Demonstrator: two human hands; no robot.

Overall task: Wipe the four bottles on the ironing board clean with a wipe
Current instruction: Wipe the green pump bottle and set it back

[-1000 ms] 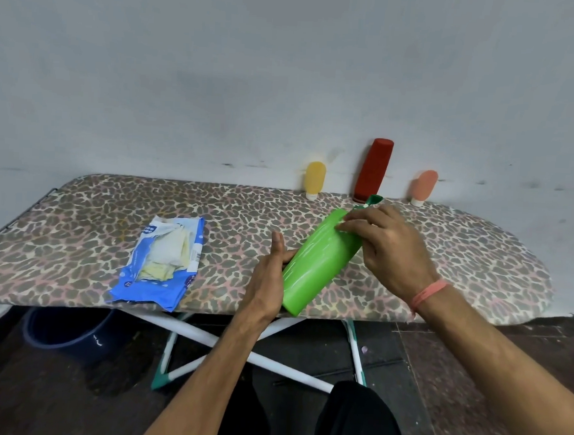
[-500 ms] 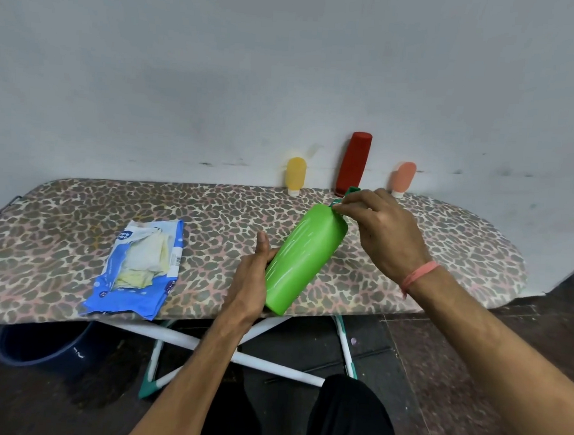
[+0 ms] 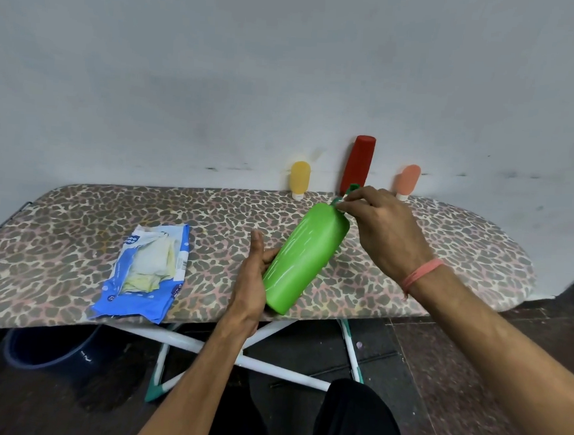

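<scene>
We hold the green bottle in our left hand, right hand pinching its cap end (wipe barely visible); three bottles at twelve o'clock look untouched.

At frame centre, the left hand holds a tilted green bottle while the right hand pinches a wipe at its cap, above the ironing board.
</scene>
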